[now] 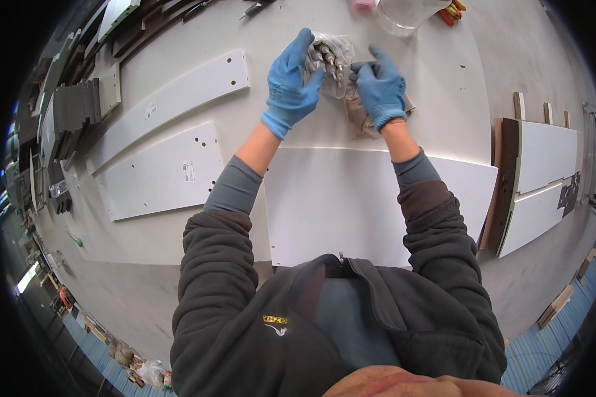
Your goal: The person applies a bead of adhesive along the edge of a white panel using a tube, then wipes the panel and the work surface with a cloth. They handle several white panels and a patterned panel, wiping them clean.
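Both my hands wear blue gloves and meet over the far middle of a white worktable (437,106). My left hand (290,83) grips a small clear plastic bag (332,58) with metal screws and fittings inside. My right hand (380,87) pinches the same bag at its right edge. Under my right hand lies a crumpled brownish bag or paper (359,119). A large white panel (351,205) lies flat on the table just in front of my body, below both forearms.
Two long white panels with drilled holes (172,99) (159,175) lie to the left. White and dark boards (536,185) lean at the right. A clear plastic container (404,14) stands at the far edge. Dark board stacks (73,112) sit far left.
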The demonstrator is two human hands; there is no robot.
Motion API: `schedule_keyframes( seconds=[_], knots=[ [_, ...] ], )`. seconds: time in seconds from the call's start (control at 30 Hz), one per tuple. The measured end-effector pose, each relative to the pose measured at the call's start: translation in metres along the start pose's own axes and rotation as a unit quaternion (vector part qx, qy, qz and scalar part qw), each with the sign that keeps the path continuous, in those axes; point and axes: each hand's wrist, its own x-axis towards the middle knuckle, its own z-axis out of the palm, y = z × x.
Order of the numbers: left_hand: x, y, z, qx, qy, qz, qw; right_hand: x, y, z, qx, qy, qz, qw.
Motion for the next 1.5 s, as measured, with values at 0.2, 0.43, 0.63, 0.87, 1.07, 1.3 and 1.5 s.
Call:
schedule_keyframes(
  seconds=[0.2,0.43,0.63,0.87,1.07,1.3,1.5],
  knots=[
    [0.002,0.000,-0.002,0.026,0.013,0.029,0.999,0.007,0.006,-0.025,0.001,0.018,-0.034,0.999],
    [-0.005,0.009,0.003,0.020,0.016,-0.004,1.000,-0.027,0.009,-0.012,-0.249,0.021,-0.171,0.953],
    [-0.011,0.011,0.001,0.023,-0.002,0.003,1.000,-0.044,0.028,-0.049,-0.147,-0.011,-0.136,0.980],
    [-0.011,0.012,0.005,0.047,0.014,0.002,0.999,-0.054,0.028,-0.037,-0.144,0.096,-0.341,0.924],
    [-0.012,0.010,0.001,0.073,0.003,0.031,0.997,-0.051,0.020,0.018,-0.193,0.074,-0.225,0.952],
    [-0.012,0.002,0.002,0.038,0.015,0.058,0.998,-0.029,0.047,0.010,-0.205,0.159,-0.378,0.889],
    [-0.013,-0.002,0.006,0.019,0.008,0.036,0.999,-0.031,0.040,0.016,-0.390,0.162,-0.449,0.788]
  ],
)
